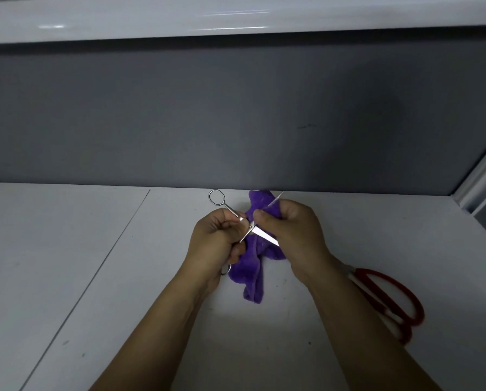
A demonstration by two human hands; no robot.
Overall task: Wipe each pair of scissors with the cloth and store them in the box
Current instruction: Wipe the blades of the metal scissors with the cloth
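Note:
Small steel scissors point(265, 236) are spread wide open above the white table, near its back edge. My left hand point(218, 241) grips their handles; one finger ring point(217, 197) sticks up past my fingers. My right hand point(292, 232) holds a purple cloth point(247, 275) wrapped round one blade, whose tip pokes out above my fingers. The other blade lies bare across the cloth. The cloth's loose end hangs down to the table between my wrists. Red-handled scissors point(388, 300) lie on the table to the right, partly hidden by my right forearm. No box is in view.
The white table point(81, 263) has a thin seam running diagonally on its left side. A grey partition wall point(236, 114) stands along the back edge, and a white frame post point(478, 179) rises at the right corner.

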